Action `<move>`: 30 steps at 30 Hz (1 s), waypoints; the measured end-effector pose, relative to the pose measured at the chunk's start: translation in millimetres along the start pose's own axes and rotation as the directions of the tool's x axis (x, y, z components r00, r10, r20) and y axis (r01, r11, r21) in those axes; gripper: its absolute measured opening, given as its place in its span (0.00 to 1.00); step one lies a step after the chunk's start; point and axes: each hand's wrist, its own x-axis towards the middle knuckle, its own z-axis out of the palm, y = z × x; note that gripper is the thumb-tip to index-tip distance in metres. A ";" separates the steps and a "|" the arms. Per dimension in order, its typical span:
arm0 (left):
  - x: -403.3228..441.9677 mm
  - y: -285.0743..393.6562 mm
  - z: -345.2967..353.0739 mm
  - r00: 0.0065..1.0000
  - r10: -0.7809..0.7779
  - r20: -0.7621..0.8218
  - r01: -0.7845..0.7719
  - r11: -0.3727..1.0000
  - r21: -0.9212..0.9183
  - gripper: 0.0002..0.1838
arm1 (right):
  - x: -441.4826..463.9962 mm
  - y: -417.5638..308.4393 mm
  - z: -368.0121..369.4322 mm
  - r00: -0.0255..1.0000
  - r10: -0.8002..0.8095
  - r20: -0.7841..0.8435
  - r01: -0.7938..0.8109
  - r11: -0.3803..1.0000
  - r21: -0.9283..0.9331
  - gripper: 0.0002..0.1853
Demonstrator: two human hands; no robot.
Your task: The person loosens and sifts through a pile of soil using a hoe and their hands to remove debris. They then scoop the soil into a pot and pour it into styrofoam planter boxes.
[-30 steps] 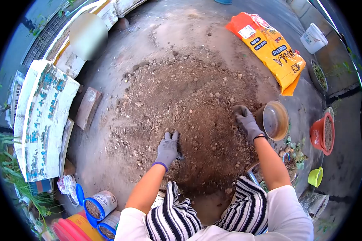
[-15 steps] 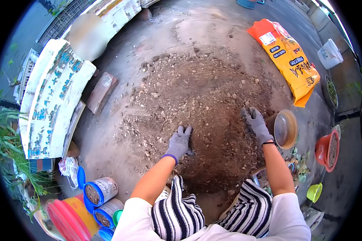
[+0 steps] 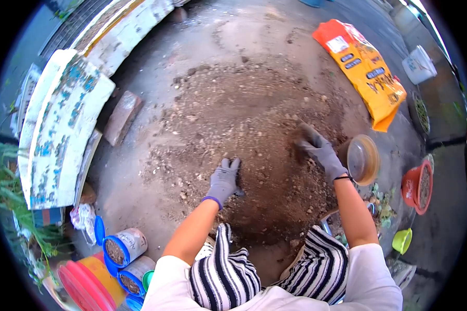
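My right hand [image 3: 320, 150], blurred, grip unclear, has swept farther left of the bowl [image 3: 372, 161], apparently stirring soil [image 3: 267, 179]; my left hand [image 3: 224, 182] rests fingers spread, farther left

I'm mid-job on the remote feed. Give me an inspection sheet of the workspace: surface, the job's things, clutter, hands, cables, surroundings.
Surface: grey-brown ground, dirt scattered over it.
Job's things: broad spread of loose, lumpy soil in front of the person.
Clutter: brown tub right of the soil; orange-yellow bag lying beyond it; red pot holding soil and lime-green container farther right; blue-rimmed containers near left, two showing soil.
Hands: left hand, gloved, appears to rest on the soil, fingers extended; right hand, gloved, by the tub, fingers motion-blurred, contact unclear.
Cables: nothing seen.
Surroundings: white block with blue flecks and brick at left; white bucket far right.
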 end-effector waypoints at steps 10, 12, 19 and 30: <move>-11.6 -8.7 15.5 0.985 0.035 -0.169 -0.064 0.983 -0.170 0.49 | -128.4 36.5 -144.8 0.468 -0.073 -0.880 -0.352 0.899 -0.262 0.17; -12.5 -13.0 19.5 0.981 0.038 -0.193 -0.085 0.967 -0.242 0.48 | -160.0 74.3 -158.1 0.348 -0.106 -0.932 -0.532 0.796 -0.288 0.17; -15.3 -17.6 26.0 0.965 0.062 -0.253 -0.150 0.927 -0.343 0.43 | -173.1 130.6 -190.0 0.548 0.534 -0.644 -0.319 0.845 0.429 0.25; -38.2 53.1 -27.2 0.936 0.055 -0.348 -0.011 0.992 0.129 0.39 | -140.6 158.7 -227.2 0.528 0.570 -0.629 -0.435 0.818 0.376 0.22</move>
